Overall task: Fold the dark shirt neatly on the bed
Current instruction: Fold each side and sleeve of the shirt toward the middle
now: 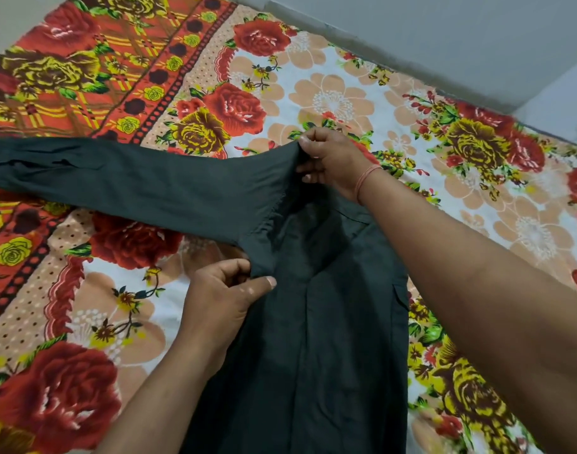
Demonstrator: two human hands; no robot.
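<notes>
A: Where's the dark shirt (pixel 329 339) now?

B: Flat on the floral bedspread (pixel 346 99), body narrowed lengthwise, one sleeve (pixel 133 185) stretched out to the left.

A: And the hands?

B: The right hand (pixel 333 158) pinches the shoulder at the top; the left hand (pixel 225 296) nips the cloth at the armpit.

A: Any trouble ahead?

B: I'd guess the sleeve drags. Swing it over without holding that seam taut and the body could bunch, leaving a crooked fold.

Probably a home bedroom: floral bedsheet (pixel 329 103) against wall (pixel 444 34).
</notes>
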